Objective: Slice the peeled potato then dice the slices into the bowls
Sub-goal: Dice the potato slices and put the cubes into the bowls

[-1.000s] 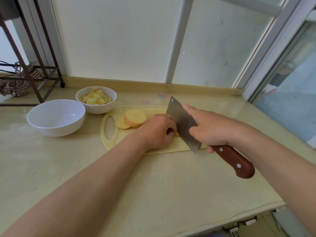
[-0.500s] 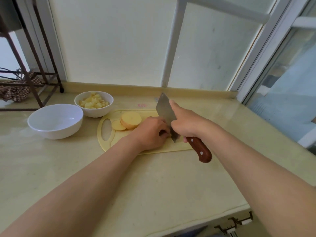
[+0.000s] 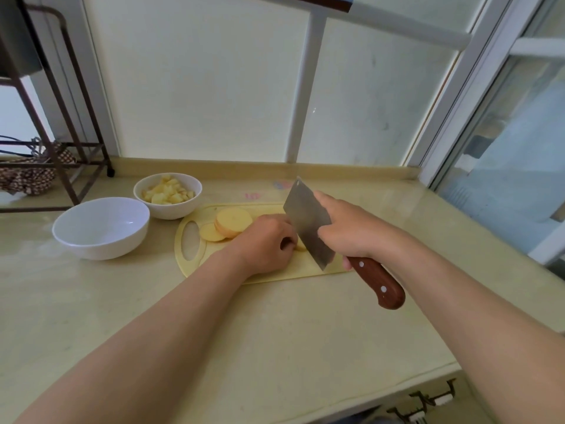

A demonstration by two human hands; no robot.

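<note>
A pale yellow cutting board [image 3: 275, 273] lies on the counter. Round potato slices [image 3: 232, 222] are stacked at its left end. My left hand [image 3: 266, 243] curls over a potato piece [image 3: 301, 247] on the board, which it mostly hides. My right hand [image 3: 354, 231] grips a cleaver [image 3: 308, 221] with a brown wooden handle, forefinger along the blade's spine. The blade stands against my left knuckles, its edge down on the potato piece. A small white bowl [image 3: 143, 186] holds diced potato. A larger white bowl [image 3: 101, 228] to its left has nothing in it.
A dark metal rack [image 3: 61, 117] stands at the back left with a patterned cloth [image 3: 27, 179] under it. Frosted window panes rise behind the counter. The counter's front edge [image 3: 397, 390] runs at the lower right.
The cleaver has risen and come down again beside my left hand. The camera has shifted a little. My left hand stays on the potato piece.
</note>
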